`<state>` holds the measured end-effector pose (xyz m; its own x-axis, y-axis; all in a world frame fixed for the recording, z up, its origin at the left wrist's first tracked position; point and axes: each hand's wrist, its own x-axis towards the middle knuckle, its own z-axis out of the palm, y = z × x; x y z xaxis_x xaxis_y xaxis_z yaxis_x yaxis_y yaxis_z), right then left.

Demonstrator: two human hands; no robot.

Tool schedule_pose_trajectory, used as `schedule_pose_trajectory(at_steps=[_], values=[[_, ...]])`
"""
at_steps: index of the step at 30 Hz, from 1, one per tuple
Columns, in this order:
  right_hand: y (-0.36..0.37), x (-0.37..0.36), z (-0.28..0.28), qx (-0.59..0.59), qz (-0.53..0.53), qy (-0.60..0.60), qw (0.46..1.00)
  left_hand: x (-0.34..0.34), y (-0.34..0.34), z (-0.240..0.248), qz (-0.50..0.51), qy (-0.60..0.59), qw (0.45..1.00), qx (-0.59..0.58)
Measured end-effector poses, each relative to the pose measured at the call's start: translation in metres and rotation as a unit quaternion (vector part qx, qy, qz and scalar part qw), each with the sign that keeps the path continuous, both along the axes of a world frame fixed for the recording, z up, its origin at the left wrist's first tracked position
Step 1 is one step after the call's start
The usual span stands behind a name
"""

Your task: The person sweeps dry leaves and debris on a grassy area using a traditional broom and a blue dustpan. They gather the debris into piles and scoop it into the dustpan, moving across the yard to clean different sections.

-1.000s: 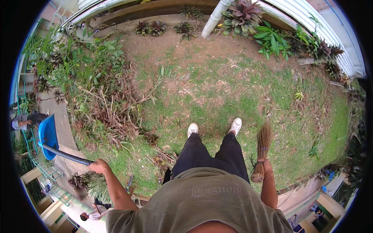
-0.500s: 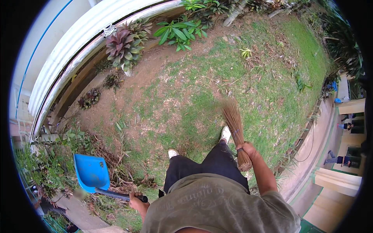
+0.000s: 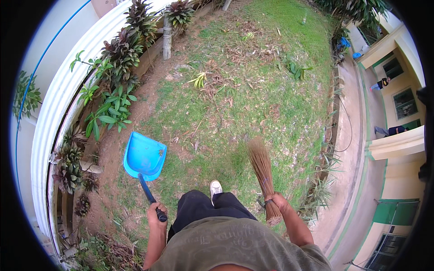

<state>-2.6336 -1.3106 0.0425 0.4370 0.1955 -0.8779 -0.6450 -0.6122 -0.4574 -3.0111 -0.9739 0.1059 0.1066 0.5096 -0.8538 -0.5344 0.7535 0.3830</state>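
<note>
A blue dustpan (image 3: 143, 156) with a black handle hangs out in front on the left, its pan over the border of grass and bare soil. My left hand (image 3: 157, 212) is closed round the end of that handle. On the other side, my right hand (image 3: 276, 202) grips a broom of stiff brown sticks (image 3: 260, 165) near its bound end, with the bristles pointing forward over the grass. One white shoe (image 3: 215, 186) shows below my dark trousers. A few bits of debris seem to lie in the pan.
Dry leaves (image 3: 248, 56) and a yellow-green plant tuft (image 3: 199, 80) lie on the lawn ahead. Leafy shrubs (image 3: 113, 106) and a wooden post (image 3: 167, 38) line the white wall on the left. At right, a concrete walkway (image 3: 350, 140) runs beside a building, where two people stand.
I have turned and stepped along the lawn. The dustpan has swung from low at the left to out in front. The broom stays in my right hand.
</note>
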Motion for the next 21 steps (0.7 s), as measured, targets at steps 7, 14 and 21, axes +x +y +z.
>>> schedule_pose_trajectory(at_steps=[7,14,21], values=[[0.045,0.118,0.010,0.067,-0.110,0.068,0.989,0.169,0.122,0.015,-0.042,-0.131,0.990,-0.039],[0.068,0.207,0.016,-0.040,-0.007,0.115,0.993,0.357,0.227,0.012,-0.104,-0.164,0.979,-0.063],[0.020,0.282,-0.037,-0.076,0.098,0.037,0.992,0.572,0.299,0.032,-0.158,-0.126,0.976,-0.076]])
